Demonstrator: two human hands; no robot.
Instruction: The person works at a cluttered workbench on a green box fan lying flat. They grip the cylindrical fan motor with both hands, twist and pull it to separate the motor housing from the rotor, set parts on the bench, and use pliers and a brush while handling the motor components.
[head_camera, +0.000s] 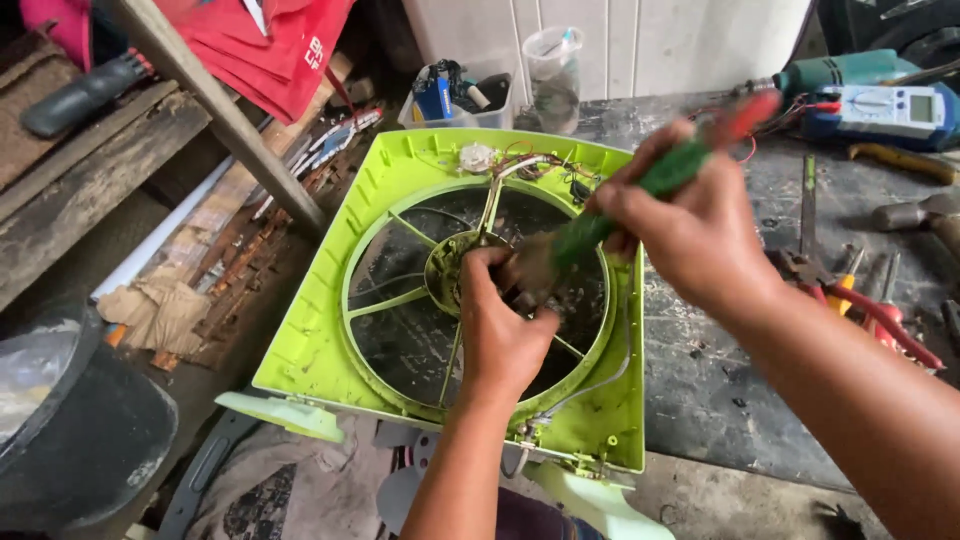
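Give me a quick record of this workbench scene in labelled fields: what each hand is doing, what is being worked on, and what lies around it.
Workpiece: lime-green fan housing, square, lying flat on the dark workbench
Left hand: gripping the motor hub at the housing's centre
Right hand: holding a green-handled screwdriver, angled down toward the hub
Wiring: small wires near the housing's top edge
Right of housing: red-handled pliers, multimeter, hammer
Behind: clear plastic cup
Left: red cloth

Lime green against grey and red

Centre: lime-green fan housing (330, 340); screwdriver (650, 185) handle green with a red end. Upper left: red cloth (275, 50). Upper right: blue-and-grey multimeter (880, 112). The counter (720, 380) is dark mottled grey.
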